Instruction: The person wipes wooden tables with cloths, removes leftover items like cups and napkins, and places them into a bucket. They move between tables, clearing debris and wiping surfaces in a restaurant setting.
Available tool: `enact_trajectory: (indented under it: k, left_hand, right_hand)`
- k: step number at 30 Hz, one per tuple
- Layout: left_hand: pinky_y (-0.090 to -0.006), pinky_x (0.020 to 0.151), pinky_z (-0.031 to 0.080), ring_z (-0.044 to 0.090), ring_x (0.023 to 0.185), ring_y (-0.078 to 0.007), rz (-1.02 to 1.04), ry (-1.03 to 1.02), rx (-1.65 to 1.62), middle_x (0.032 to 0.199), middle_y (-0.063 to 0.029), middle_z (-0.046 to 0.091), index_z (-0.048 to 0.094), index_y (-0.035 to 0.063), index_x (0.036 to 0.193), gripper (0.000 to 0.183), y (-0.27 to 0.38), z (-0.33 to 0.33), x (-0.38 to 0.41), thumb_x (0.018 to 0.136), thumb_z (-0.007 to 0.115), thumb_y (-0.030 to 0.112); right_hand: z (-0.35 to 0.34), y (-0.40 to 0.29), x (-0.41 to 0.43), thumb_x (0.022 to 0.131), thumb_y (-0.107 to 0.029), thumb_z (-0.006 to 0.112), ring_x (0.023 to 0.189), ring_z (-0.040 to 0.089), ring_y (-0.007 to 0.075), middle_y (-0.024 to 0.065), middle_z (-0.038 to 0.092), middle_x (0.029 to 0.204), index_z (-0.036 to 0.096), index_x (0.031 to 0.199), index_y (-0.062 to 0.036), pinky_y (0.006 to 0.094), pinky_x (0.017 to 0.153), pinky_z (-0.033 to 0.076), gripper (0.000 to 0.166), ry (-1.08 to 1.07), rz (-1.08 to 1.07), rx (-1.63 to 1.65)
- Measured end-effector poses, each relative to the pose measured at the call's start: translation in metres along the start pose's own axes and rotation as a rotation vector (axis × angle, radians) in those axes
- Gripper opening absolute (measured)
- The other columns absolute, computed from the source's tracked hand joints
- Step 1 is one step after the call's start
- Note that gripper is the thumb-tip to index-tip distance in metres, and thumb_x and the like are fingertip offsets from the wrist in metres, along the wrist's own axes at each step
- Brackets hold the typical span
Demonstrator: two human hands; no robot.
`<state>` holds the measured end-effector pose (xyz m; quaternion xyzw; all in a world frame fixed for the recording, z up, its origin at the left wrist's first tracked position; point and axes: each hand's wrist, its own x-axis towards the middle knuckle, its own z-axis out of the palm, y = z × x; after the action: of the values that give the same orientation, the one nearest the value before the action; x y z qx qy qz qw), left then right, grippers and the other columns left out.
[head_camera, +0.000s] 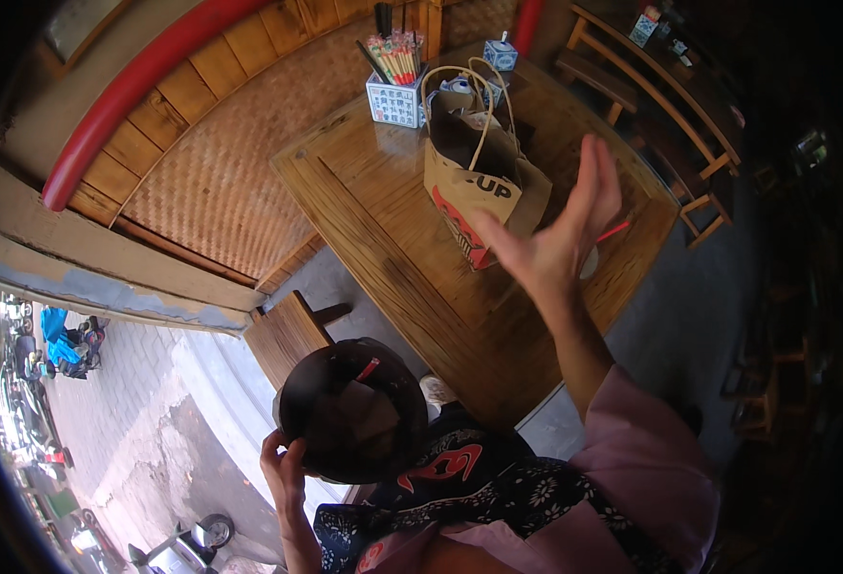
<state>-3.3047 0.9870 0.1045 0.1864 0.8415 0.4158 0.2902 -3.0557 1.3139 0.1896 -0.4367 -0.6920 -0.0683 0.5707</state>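
My left hand (pixel 284 466) grips the rim of a dark round bin (pixel 321 438) at its lower left. Inside the bin lie a piece of crumpled paper (pixel 364 412) and a small red scrap (pixel 368 369). Stretched out over the wooden table (pixel 407 287), my right hand (pixel 561 229) holds nothing, thumb and fingers spread. A brown paper carrier bag (pixel 496 194) with twisted handles stands upright just beyond it, printed in black and red. Partly hidden behind my right wrist are a red straw (pixel 613 231) and a pale round thing (pixel 589 264), perhaps a cup.
A blue-and-white porcelain holder (pixel 394 100) with wrapped chopsticks stands at the table's far side, near a lidded porcelain jar (pixel 500 54). Below the table's left edge is a wooden bench (pixel 288 341). Woven wall panelling (pixel 227 186) borders the left. Parked scooters (pixel 184 549) stand outside.
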Motion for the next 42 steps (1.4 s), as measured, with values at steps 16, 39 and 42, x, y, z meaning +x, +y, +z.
enact_trajectory:
  k: [16,39,42]
  left_hand:
    - [-0.0236,0.046,0.043,0.052,0.052,-0.0112,0.004,0.042,-0.087,0.068,-0.0053,0.057,0.058,-0.0052,0.1,0.03,-0.04,0.01,-0.091,0.079,0.058,0.016]
    - [-0.0375,0.088,0.041,0.054,0.1,-0.0339,0.52,-0.381,0.343,0.104,-0.0198,0.06,0.053,-0.0015,0.064,0.02,-0.208,0.122,-0.17,0.059,0.066,0.013]
    - [-0.0375,0.084,0.043,0.055,0.094,-0.0329,0.631,-0.505,0.381,0.096,-0.018,0.06,0.052,-0.0009,0.065,0.021,-0.203,0.167,-0.184,0.059,0.066,0.014]
  right_hand:
    - [-0.053,-0.004,-0.116,0.077,0.004,0.062,0.075,0.066,0.0212,0.0102,0.067,0.086,0.063,0.095,0.0008,0.0286,0.066,0.052,0.018,-0.099,-0.008,0.536]
    - [-0.424,0.049,-0.22,0.078,0.015,0.056,0.082,0.064,0.0169,0.0176,0.066,0.093,0.054,0.094,0.0076,0.026,0.07,0.053,0.018,-0.025,0.095,0.327]
    - [-0.473,0.061,-0.225,0.079,0.014,0.056,0.082,0.064,0.0178,0.0177,0.067,0.092,0.054,0.094,0.0073,0.0266,0.071,0.053,0.017,0.018,0.123,0.206]
